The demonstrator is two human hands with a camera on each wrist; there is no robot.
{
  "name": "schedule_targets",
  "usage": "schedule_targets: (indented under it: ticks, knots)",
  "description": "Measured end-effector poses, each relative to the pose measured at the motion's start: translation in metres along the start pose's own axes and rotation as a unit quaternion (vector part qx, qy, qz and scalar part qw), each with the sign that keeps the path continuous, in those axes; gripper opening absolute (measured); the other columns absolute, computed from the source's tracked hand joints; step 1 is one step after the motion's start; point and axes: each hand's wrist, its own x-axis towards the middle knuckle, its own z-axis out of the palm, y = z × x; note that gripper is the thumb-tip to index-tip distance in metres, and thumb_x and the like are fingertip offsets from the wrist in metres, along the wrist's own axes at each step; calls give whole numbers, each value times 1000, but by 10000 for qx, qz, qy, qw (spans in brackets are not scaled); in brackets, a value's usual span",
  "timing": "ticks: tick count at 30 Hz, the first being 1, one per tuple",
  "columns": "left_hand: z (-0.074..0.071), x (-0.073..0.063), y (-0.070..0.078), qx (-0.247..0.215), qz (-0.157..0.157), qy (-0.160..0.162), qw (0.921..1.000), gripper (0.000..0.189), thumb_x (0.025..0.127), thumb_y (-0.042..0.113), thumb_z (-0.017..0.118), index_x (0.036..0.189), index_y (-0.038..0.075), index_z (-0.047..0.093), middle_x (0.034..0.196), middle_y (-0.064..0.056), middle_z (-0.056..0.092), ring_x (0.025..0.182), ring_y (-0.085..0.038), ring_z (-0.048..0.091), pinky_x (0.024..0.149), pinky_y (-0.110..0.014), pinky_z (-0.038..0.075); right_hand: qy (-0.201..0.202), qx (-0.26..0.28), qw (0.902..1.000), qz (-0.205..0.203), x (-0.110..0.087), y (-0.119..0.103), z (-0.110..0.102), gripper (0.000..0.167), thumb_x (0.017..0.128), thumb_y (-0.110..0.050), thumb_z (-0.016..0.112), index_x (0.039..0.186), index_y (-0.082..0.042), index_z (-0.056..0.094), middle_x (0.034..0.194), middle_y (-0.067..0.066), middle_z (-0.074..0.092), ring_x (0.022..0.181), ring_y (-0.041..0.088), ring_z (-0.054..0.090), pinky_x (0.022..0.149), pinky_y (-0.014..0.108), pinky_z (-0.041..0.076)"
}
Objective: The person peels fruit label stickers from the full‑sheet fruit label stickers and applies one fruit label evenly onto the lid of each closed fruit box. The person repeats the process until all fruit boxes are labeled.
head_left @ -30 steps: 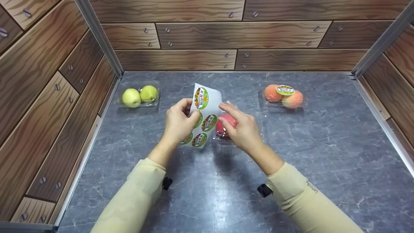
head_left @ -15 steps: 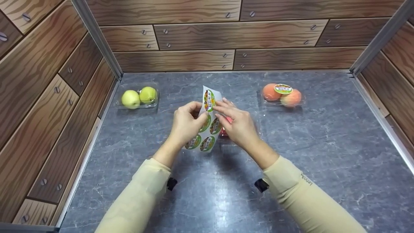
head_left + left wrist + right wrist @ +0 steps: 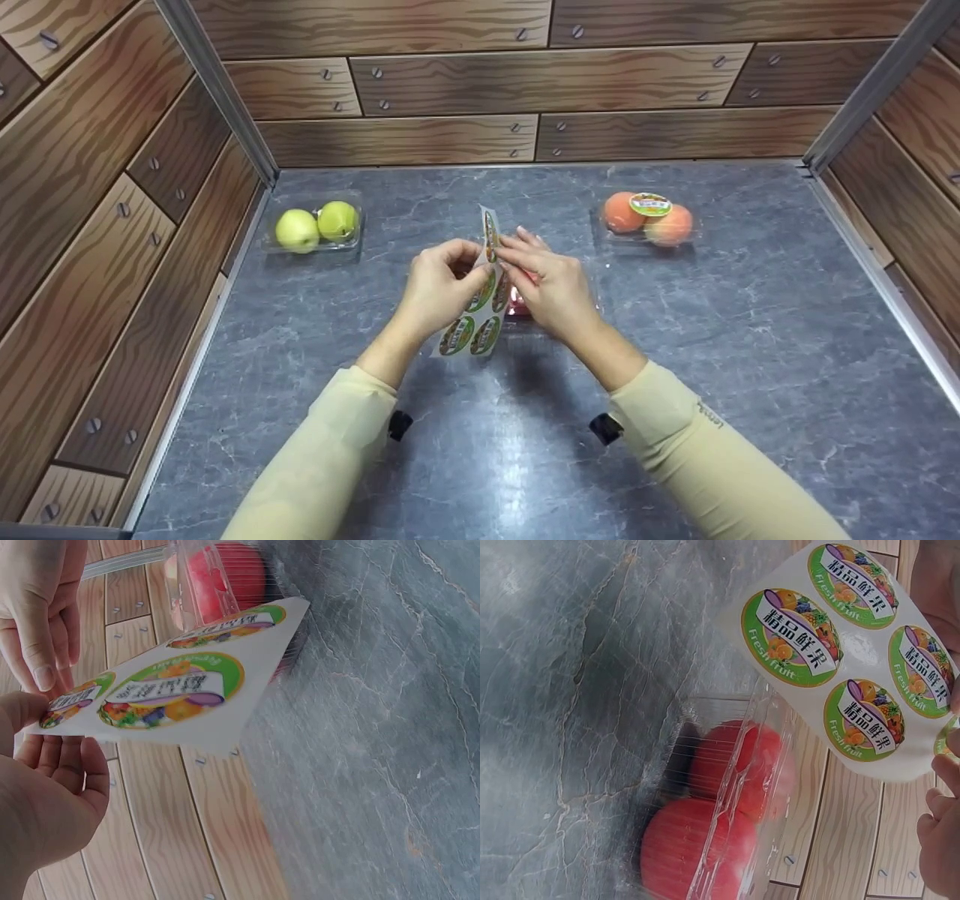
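Note:
My left hand point(image 3: 439, 289) pinches a white sheet of oval fruit stickers point(image 3: 471, 335) between thumb and fingers. Its lower stickers hang toward me, and the top end bends edge-on to the head view. The right hand point(image 3: 547, 289) has its fingertips right at the sheet's upper sticker point(image 3: 491, 234), with fingers fairly straight. In the right wrist view, the sheet's green-rimmed labels point(image 3: 791, 637) read "Fresh fruit". Below the hands lies a clear plastic box with red fruit point(image 3: 697, 847), mostly hidden by the right hand in the head view.
At the back left stands a clear box with two yellow-green apples point(image 3: 298, 229). Another clear box at the back right holds two orange-pink fruits point(image 3: 669, 225), with an oval sticker point(image 3: 650, 204) on its lid. Wood-patterned walls point(image 3: 442, 139) enclose the grey marbled table point(image 3: 315, 427).
My left hand has moved right, bringing the sheet up to the right hand's fingertips. The sheet has turned more edge-on, and the right hand has shifted slightly left.

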Motion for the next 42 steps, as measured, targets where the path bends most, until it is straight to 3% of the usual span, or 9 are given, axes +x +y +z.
schedule_targets:
  ticks: [9,22,32,42]
  knots:
    - [-1,-1,-1,22,75,-143,9999,17,93,2,70,108,1,79,94,-6,77,82,-16,70,78,-29,60,4,-83,10000,-8,0,1,2,21,94,-8,79,115,-5,81,127,11,74,130,34,65,116,45,44]
    - [2,-1,-3,-26,297,-229,9993,14,97,0,69,107,-1,79,93,-10,78,78,-13,67,73,-28,58,-11,49,9999,-95,-3,4,2,22,93,-11,82,113,-1,81,123,15,75,127,41,66,116,44,44]
    - [2,-3,-3,77,250,-295,9992,13,100,6,70,107,1,80,93,-5,78,77,-10,65,71,-25,55,-32,64,10000,31,-5,3,3,21,94,-12,81,113,-3,82,122,11,76,129,35,66,115,44,45]
    - [0,-2,-3,136,140,-277,9994,14,98,3,71,109,1,80,94,-6,78,80,-12,67,75,-27,57,55,9,10000,80,-5,3,3,18,96,-10,79,112,-4,82,123,11,76,129,34,66,114,41,47]
